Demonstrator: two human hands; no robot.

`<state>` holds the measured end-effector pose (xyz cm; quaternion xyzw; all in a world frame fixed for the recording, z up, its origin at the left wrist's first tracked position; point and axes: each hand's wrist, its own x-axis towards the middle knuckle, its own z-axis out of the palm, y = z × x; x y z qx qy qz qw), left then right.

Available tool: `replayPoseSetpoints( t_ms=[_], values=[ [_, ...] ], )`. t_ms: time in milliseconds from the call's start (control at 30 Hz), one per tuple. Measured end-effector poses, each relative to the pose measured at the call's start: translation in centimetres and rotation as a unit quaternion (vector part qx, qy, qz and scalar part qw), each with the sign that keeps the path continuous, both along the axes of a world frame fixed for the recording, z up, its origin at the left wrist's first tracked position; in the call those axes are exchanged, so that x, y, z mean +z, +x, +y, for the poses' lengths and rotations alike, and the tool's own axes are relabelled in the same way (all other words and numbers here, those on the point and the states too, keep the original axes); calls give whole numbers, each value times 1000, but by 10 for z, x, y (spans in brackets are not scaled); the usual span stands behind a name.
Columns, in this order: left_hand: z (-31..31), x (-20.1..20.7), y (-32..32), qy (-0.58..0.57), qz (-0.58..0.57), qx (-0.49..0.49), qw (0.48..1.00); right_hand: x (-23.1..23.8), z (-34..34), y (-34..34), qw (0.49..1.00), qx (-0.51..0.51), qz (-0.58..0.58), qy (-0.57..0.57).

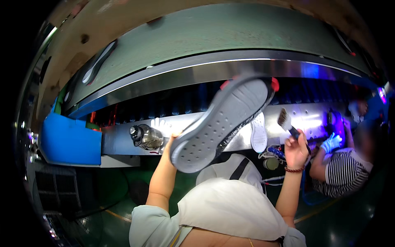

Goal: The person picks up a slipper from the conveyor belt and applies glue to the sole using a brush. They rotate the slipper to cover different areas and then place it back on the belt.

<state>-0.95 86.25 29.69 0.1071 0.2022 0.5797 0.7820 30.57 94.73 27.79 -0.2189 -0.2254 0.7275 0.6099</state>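
My left hand [173, 139] is closed round the edge of a large grey shoe sole [222, 123], tilted up in front of me. The sole's broad face has several small dimples or holes, with red patches at its far end. Much of the hand is hidden behind it. In my right hand [296, 151] is a brush [293, 131] with a dark handle, its pale brown bristles pointing up and away to the left. Brush and sole are apart. Between them, on the metal bench, lies a smaller white sole or insole [259, 133].
Beyond the metal bench [119, 140] runs a green conveyor belt [230, 33] carrying a sole [98, 64]. A dark-capped clear bottle [149, 137] stands left. Cables and a round pot [270, 164] are by my right forearm. A co-worker's gloved hand [331, 143] is at the right under violet light.
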Motion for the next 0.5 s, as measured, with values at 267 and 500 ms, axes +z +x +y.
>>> replayPoseSetpoints(
  t_ms=[267, 500],
  values=[
    [86, 79, -111, 205, -248, 201, 925, -29, -4, 2, 993, 39, -60, -97],
    [101, 29, -104, 138, -182, 253, 940, -31, -15, -15, 990, 38, -70, -113]
  ],
)
